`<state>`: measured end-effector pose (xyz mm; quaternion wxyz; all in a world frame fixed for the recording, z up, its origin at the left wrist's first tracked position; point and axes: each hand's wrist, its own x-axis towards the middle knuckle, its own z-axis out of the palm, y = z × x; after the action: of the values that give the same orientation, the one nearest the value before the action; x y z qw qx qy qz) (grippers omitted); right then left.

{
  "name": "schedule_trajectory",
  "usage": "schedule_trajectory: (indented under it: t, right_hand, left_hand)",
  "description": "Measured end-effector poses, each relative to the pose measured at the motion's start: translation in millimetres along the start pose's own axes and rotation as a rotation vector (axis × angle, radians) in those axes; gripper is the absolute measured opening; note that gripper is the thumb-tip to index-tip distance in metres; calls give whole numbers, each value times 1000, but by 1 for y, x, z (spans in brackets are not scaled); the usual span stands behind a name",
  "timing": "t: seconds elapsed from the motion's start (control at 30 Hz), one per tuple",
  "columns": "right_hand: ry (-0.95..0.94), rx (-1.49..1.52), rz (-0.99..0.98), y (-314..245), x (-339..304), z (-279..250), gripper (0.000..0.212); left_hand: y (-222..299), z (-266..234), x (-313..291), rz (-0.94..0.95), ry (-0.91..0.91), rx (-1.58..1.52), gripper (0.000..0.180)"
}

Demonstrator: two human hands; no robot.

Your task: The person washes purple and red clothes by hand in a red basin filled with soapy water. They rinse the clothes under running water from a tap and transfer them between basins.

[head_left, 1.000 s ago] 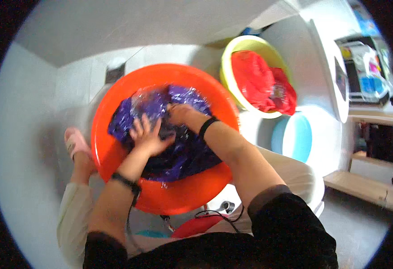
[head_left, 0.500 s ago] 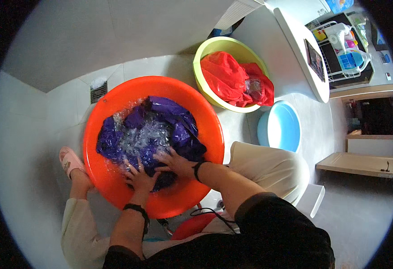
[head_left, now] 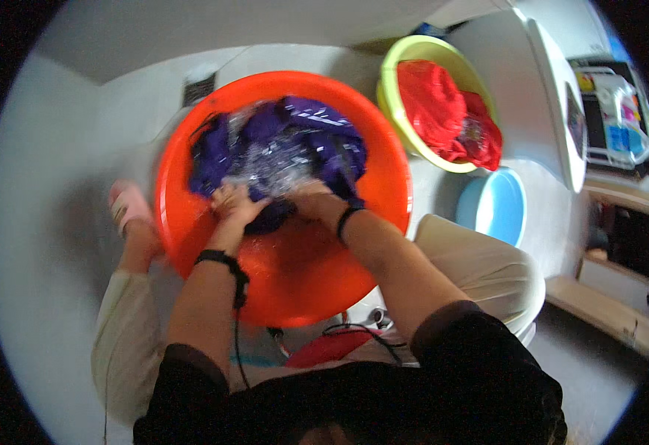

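Observation:
A wet purple garment (head_left: 265,126) lies bunched in splashing water toward the far side of a large orange basin (head_left: 287,274). My left hand (head_left: 237,206) presses on its near left edge, thumb held out to the side and the other fingers resting on the cloth. Beside it, my right hand (head_left: 313,199) reaches into the cloth and water; its fingers are sunk there and blurred. A dark fold of the garment shows between the two hands.
A yellow-green basin (head_left: 388,81) with red cloth (head_left: 432,104) stands at the far right, near a white appliance (head_left: 517,81). In front of it is a light blue basin (head_left: 480,204). A floor drain (head_left: 198,90) lies at the far left. My foot in a pink slipper (head_left: 126,202) is left of the orange basin.
Both hands have pushed farther across the orange basin, and the purple garment has gathered toward its far side. My right hand's fingers, spread and visible before, have gone under. The view has shifted.

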<state>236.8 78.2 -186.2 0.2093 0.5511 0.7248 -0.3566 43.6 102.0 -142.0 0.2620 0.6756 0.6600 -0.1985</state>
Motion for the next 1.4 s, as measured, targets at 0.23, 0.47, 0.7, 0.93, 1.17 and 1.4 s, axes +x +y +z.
schedule_trajectory:
  t: [0.23, 0.47, 0.7, 0.93, 1.17, 1.4]
  right_hand:
    - [167, 255, 80, -49, -90, -34, 47]
    - [543, 478, 71, -52, -142, -92, 37]
    - [953, 745, -387, -106, -259, -219, 24]
    - [1361, 795, -299, -131, -322, -286, 35]
    - [1126, 690, -563, -86, -246, -201, 34]
    - [274, -241, 39, -28, -206, -148, 62]
  left_hand:
    - [-36, 49, -51, -381, 211, -1242, 65]
    - [-58, -19, -95, -345, -487, -1973, 19]
    - [-55, -171, -190, 58, -172, -2053, 26]
    - [-66, -262, -260, 804, -466, -2072, 28]
    - [-51, -186, -188, 122, -269, -2196, 23]
    - [-11, -70, -148, -188, 229, -1933, 26]
